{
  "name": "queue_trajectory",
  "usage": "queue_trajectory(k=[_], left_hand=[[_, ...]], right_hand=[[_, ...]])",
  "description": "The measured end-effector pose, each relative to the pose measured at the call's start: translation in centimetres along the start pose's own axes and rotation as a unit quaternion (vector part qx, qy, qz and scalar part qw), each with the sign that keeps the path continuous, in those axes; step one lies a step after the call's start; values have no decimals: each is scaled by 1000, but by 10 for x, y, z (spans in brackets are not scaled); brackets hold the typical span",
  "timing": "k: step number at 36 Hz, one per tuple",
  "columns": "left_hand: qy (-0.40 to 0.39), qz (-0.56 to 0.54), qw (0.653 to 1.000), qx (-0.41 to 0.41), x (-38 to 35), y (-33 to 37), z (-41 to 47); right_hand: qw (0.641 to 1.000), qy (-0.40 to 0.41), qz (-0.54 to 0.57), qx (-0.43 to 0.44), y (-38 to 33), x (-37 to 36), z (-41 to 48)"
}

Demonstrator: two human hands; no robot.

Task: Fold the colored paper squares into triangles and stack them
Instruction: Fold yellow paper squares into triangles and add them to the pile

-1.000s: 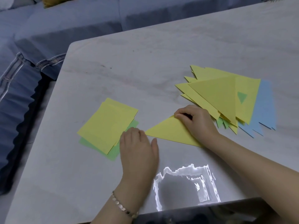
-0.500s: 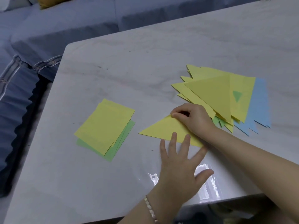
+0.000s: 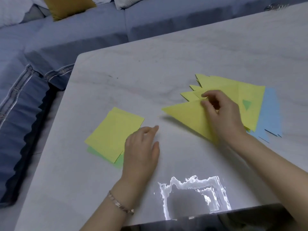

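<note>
My right hand [image 3: 220,114] pinches the top corner of a folded yellow triangle [image 3: 188,119] and holds it raised off the table, its right part over the stack of folded triangles [image 3: 250,97]. That stack is yellow on top with blue and a little green beneath. To the left lies a small pile of unfolded squares [image 3: 113,132], yellow over green. My left hand [image 3: 141,147] rests flat on the table at the pile's right edge, fingers relaxed and covering its lower right corner.
The work goes on at the near left corner of a pale marble table [image 3: 150,72]. A blue sofa [image 3: 66,35] with a mustard cushion [image 3: 66,5] runs behind and to the left. A bright glare patch [image 3: 191,192] lies near the table's front edge.
My right hand has lifted the yellow triangle and carried it right toward the stack. My left hand came off the triangle and moved left, back to the squares.
</note>
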State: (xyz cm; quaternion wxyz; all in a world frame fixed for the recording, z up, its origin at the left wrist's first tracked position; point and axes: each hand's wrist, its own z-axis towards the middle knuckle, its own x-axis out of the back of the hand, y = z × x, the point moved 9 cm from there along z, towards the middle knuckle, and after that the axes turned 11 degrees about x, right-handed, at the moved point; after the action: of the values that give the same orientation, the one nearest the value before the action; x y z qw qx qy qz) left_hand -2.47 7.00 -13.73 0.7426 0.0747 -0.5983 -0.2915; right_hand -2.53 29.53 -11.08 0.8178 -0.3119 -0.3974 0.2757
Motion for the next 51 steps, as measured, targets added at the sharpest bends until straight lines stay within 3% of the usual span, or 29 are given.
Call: queue_trajectory(k=[4,8,10,12,17,22,24,28,33,35,38,44,51], left_hand=[[3,56,992,117,12,-44,12],[-68,115,966,221,2,-78,17],[-78,116,959,248,0,-87,17],[-81,115,958,250,0,-88,17],[-99,116,961,229,3,-80,20],[-59,120,971,200,15,-80,25],[-45,129,973,188,21,-82,27],[-26,119,980,156,30,-72,28],[45,67,997,10,46,-21,20],[62,56,996,-16,50,-8,17],[58,47,996,-52,46,3,12],[33,-21,999,-7,45,-11,10],[93,122,988,-23,67,-21,15]], right_hand=[[996,50,-77,4,14,33,22],[985,-25,-138,-104,67,29,21],[956,-113,-248,-111,80,18,16],[920,-164,-341,-98,83,8,11],[892,-176,-416,-24,76,-9,0],[864,-214,-451,-57,81,-11,1],[882,-196,-427,-34,72,-13,4],[941,-135,-281,133,20,-27,-1],[941,-202,-93,256,-42,-58,-28],[930,-239,-60,273,-53,-70,-42],[925,-233,-44,297,-62,-73,-55],[949,-166,-32,267,-47,-56,-66],[943,-158,-48,290,-39,-40,-67]])
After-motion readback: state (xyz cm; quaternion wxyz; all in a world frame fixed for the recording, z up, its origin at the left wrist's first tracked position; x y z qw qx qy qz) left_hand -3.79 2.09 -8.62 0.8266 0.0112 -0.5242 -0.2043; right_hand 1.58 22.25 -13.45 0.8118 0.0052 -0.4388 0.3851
